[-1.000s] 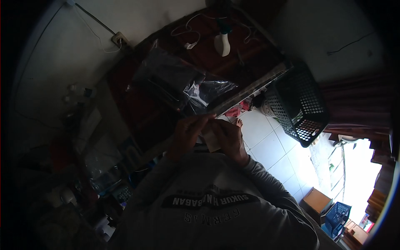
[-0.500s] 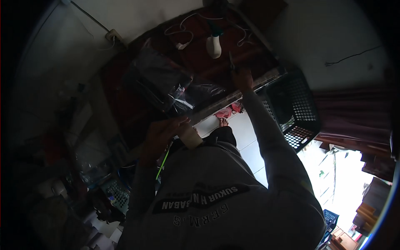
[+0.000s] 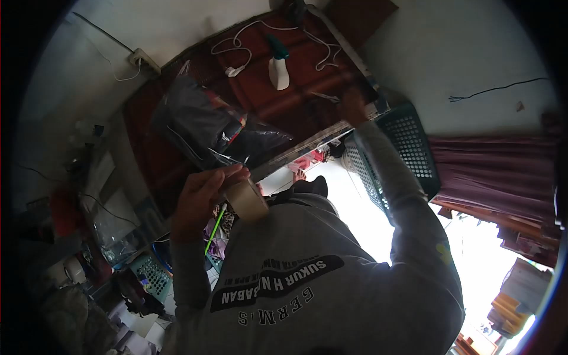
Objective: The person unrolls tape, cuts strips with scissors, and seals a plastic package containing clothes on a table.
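Observation:
My left hand [image 3: 204, 192] is closed round a wide tape roll [image 3: 247, 200], held in front of the grey shirt at the near side of the table. Over the table's right end, my right hand [image 3: 353, 107] is blurred, its fingers closed at the end of what looks like scissors [image 3: 325, 96], whose narrow pale blades point left. A clear plastic bag with dark folded contents [image 3: 204, 121] lies on the left part of the red-brown table [image 3: 245, 89]. Beyond it is a white spray bottle [image 3: 278, 73] with a green top.
White cables [image 3: 236, 44] lie along the table's far side. A green perforated basket [image 3: 414, 145] stands by the table's right end, near a purple curtain [image 3: 491, 168]. Below left are another basket [image 3: 152, 277], a bright green stick [image 3: 215, 231] and cluttered items.
My right hand has left the tape roll and reached to the scissors on the table, which have now turned sideways with it. My left hand still holds the roll, lower left in view.

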Demonstrator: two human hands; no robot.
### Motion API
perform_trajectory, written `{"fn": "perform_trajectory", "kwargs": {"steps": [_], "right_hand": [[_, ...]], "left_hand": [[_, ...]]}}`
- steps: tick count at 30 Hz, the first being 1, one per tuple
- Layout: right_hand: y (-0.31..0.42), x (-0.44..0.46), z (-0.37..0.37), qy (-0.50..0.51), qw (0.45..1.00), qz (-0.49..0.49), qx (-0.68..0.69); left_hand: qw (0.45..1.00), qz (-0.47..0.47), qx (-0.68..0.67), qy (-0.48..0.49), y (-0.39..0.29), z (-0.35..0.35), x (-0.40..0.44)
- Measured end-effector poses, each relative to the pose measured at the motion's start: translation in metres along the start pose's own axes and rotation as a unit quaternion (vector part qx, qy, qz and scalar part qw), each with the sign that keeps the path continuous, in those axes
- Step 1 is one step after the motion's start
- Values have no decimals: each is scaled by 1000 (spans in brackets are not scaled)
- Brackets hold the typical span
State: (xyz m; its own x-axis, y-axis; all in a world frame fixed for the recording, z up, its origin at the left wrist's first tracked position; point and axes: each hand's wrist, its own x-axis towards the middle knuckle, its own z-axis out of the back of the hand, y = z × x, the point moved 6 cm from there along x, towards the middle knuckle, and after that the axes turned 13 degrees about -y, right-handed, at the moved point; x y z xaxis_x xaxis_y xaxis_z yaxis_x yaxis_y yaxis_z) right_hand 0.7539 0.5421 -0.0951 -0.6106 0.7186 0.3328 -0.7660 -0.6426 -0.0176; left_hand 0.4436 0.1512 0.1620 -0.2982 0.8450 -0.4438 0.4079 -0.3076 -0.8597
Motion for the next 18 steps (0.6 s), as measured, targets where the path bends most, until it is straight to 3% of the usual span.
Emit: {"fn": "perform_trajectory", "kwargs": {"steps": [1,3,5,7,9,10,12,18], "right_hand": [[-22,0,26,-42,998,-10,45],[-32,8,98,78,961,-55,259],[-6,5,165,267,868,-87,411],[31,-10,229,432,792,-29,429],[66,-20,268,523,749,7,407],[74,-24,273,521,748,15,411],[90,-28,285,484,760,128,414],[94,-27,288,506,750,105,412]], "left_hand": [[999,41,-27,6,0,-8,1],[995,81,-55,10,-7,-24,8],[989,128,-27,68,-13,-46,17],[986,133,-36,92,-9,-62,28],[983,137,-40,114,0,-73,37],[977,143,-70,139,6,-81,42],[969,158,-84,170,7,-95,45],[963,178,-26,200,18,-96,51]]}}
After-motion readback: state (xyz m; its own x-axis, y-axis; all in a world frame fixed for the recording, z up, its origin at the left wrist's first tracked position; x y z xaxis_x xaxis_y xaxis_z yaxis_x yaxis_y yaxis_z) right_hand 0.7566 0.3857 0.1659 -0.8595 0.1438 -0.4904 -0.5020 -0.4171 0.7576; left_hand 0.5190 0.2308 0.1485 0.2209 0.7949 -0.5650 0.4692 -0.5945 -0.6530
